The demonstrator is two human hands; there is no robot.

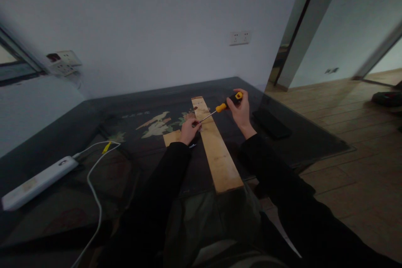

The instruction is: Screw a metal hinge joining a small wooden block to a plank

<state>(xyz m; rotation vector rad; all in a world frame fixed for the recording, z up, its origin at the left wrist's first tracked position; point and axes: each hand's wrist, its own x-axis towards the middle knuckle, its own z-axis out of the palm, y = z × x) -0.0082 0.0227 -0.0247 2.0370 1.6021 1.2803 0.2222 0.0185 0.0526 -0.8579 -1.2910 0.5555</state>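
Observation:
My right hand (241,111) is closed round the black and yellow handle of a screwdriver (221,107). The shaft slants down to the left, and its tip meets the fingertips of my left hand (189,130). Those fingers are pinched together at the left edge of a long wooden board (220,157); whatever small thing they hold is hidden. The board lies lengthwise away from me, its near end at the table's front edge. Beside my left wrist lies a small wooden piece (171,138), partly covered by the hand.
The dark table (270,96) bears a painted bird and flowers and stands against the wall. A black phone-like slab (271,124) lies right of my right hand. At the left sits a white power strip (40,182) with a white cable (94,167). Sockets (240,37) are on the wall.

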